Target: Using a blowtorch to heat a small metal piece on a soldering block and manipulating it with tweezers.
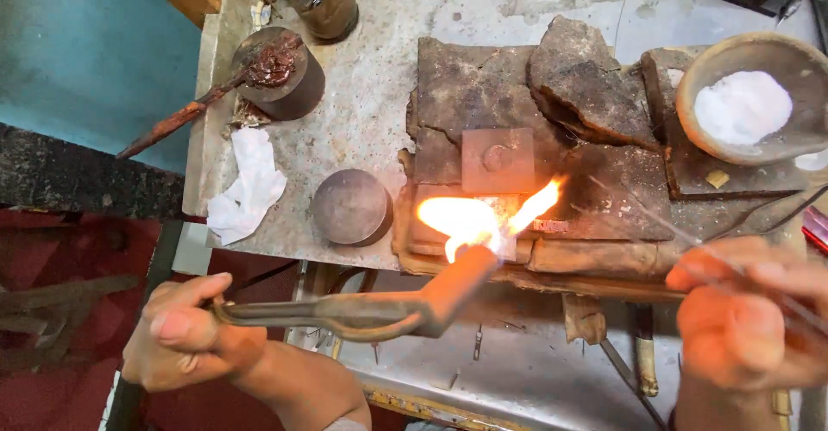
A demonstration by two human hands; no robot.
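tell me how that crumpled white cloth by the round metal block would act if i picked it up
The crumpled white cloth would likely be floppy and light: it lies in soft folds and droops over the bench edge. It probably would not roll, though a nudge might slide it off.

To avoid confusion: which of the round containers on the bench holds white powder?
The wide tan ceramic bowl at far right; the dark cylindrical pot at left holds brown paste.

The flame (470,220) burned orange-white. The powder (742,106) in the tan bowl (716,60) was white, the crumpled cloth (246,185) white, the counter (371,112) mottled grey, the wall (95,51) teal.
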